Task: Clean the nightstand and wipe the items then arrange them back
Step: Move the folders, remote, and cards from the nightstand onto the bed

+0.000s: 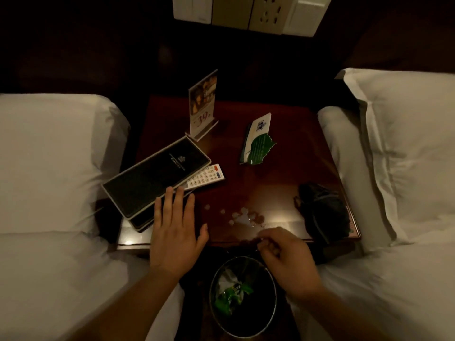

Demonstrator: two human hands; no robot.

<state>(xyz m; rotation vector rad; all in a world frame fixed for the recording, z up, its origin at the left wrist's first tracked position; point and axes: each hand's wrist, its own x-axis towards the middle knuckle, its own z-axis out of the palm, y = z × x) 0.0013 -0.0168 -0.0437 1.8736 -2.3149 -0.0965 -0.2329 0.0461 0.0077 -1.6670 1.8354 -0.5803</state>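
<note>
The dark red nightstand (283,168) stands between two beds. On it lie a black booklet (157,175) stacked over another, a white remote (206,177) partly under it, an upright price card stand (203,104), a white and green leaf card (257,141), a dark cloth (322,212) at the right front, and small pale scraps (242,216) near the front edge. My left hand (176,232) rests flat and open on the tabletop beside the booklet. My right hand (286,259) is at the front edge above the bin, fingers pinched on a small scrap.
A round waste bin (270,313) with green and white wrappers inside stands on the floor below the nightstand's front edge. White beds (49,168) flank both sides, a pillow (406,143) on the right. A switch and socket panel (251,13) is on the back wall.
</note>
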